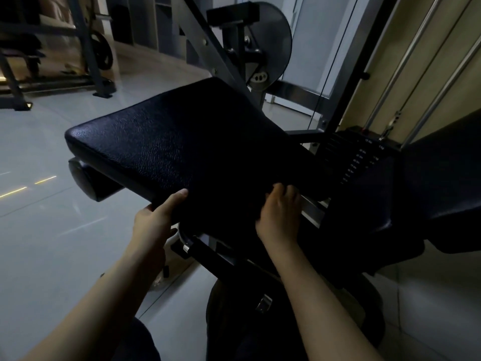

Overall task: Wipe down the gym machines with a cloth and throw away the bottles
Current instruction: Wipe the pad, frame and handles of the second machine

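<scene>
A black textured seat pad (166, 142) of a gym machine fills the middle of the view, tilted and very dark at its near end. My left hand (156, 220) grips the pad's near edge, thumb on top and fingers underneath. My right hand (279, 212) rests on the pad's near right corner with its fingers curled. It is too dark to tell whether a cloth lies under it. No cloth or bottle shows clearly.
The weight stack (364, 162) with guide rods (421, 74) stands to the right, beside another dark pad (447, 178). A round cam disc (273, 45) and the slanted frame rise behind the seat. A roller pad (88, 181) sticks out at the left. A rack with plates (102, 50) stands far left on the tiled floor.
</scene>
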